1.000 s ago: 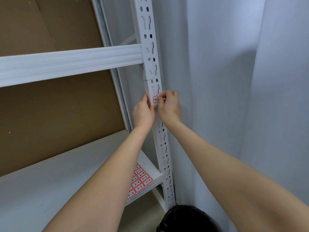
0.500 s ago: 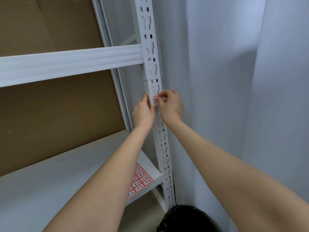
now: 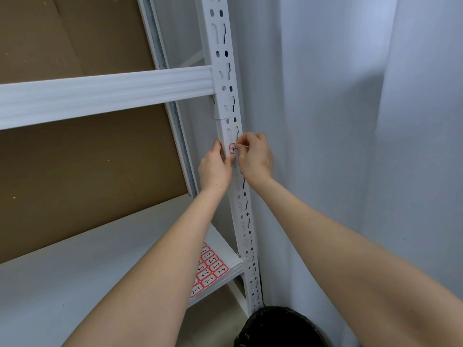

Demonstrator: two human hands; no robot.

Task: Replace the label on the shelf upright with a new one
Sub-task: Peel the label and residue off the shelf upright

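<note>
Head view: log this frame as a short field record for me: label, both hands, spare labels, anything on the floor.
label: red-bordered label stuck on the front of the shelf upright; reads "4-", rest hidden by fingers
right hand: right hand pinches at the label's right edge
left hand: left hand holds the shelf upright just below and left of the label
spare labels: label sheet lies flat on the lower shelf, partly hidden by the left forearm
floor: black bin by the upright's foot
</note>
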